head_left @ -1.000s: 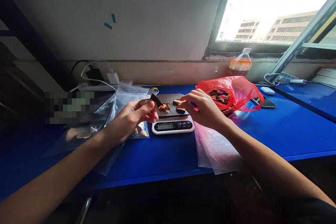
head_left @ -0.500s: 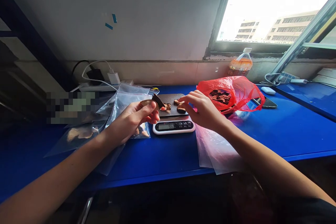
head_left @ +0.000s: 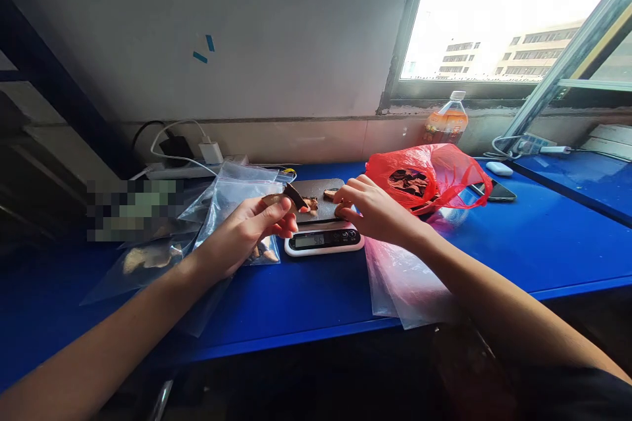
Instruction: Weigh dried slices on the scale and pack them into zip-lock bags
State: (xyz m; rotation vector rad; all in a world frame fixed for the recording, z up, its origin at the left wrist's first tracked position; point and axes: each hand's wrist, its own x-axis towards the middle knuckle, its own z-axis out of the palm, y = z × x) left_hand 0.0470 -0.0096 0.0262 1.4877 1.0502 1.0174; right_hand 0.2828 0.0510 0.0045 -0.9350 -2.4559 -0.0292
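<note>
Your right hand [head_left: 368,210] has dropped from hovering onto the dried pieces [head_left: 330,195] on the scale [head_left: 323,237], fingers curled around one. Your left hand [head_left: 251,227] still pinches a dark slice [head_left: 295,196] at the tray's left edge. The readout is holding steady, so nothing has lifted off yet.

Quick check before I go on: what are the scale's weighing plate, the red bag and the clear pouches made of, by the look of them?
Scale: white body looks like glossy plastic; its dark plate is smooth, glass or plastic, hard to tell. Red bag: thin crinkled plastic film, translucent, dark pieces showing through. Clear pouches: glossy transparent plastic with light glare. The left hand pinches a dark, matte, dried-looking piece.
</note>
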